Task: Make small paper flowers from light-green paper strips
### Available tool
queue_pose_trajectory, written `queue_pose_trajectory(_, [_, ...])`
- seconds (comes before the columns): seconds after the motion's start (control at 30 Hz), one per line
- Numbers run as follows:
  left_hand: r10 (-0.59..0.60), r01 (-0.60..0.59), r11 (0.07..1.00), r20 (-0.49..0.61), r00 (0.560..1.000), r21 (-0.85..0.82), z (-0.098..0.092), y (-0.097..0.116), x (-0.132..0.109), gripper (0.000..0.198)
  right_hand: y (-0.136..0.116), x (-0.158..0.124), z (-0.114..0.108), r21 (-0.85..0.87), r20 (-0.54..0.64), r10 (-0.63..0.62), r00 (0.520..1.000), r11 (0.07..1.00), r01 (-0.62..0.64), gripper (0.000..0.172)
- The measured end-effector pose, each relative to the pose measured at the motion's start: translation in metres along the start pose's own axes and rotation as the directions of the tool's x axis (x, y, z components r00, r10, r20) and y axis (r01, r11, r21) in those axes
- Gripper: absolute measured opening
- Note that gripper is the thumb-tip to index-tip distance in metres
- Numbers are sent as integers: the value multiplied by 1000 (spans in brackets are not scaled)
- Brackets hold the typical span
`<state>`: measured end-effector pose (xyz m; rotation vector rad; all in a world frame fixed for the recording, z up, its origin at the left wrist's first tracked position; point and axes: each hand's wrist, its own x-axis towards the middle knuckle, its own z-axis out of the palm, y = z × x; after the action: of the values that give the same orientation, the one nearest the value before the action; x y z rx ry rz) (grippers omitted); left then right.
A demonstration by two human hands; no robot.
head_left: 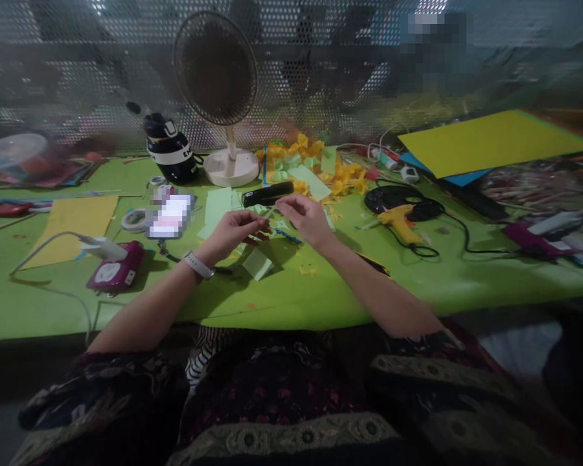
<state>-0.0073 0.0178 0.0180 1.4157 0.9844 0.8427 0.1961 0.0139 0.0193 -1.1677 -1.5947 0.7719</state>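
My right hand [307,221] pinches a thin strip of pale green paper [272,212] between thumb and fingertips. Close by on the left, my left hand [234,234] has its thumb and fingers drawn together; what they hold, if anything, is too small to make out. Below and between the hands lies a twisted blue piece [287,236]. A small pale green paper square [257,264] rests on the green table [272,304] in front of them. Just behind the fingers is a black oblong object [268,193], with larger pale green paper [219,206] to its left.
Yellow paper flowers [342,180] are heaped behind my hands, near a white fan [230,167] and a black bottle [172,155]. A yellow glue gun [402,224] with its cord lies right. Left are a lit phone [171,215], a tape roll [134,221] and a purple power adapter [116,268].
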Motion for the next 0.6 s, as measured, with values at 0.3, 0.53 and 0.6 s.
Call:
queue_pose_trajectory(0.3, [-52, 47, 997, -82, 995, -58, -14, 2, 6, 15, -2, -7, -7, -789, 376, 248, 893, 591, 168, 14])
queue_pose_trajectory(0.53, [-77, 75, 997, -85, 993, -19, -15, 2, 8, 12, -5, 1, -15, -681, 272, 250, 929, 733, 2, 6])
queue_pose_trajectory(0.6, [-73, 72, 997, -81, 994, -18, -17, 2, 8, 13, -7, 4, -20, -572, 162, 190, 968, 818, -65, 8])
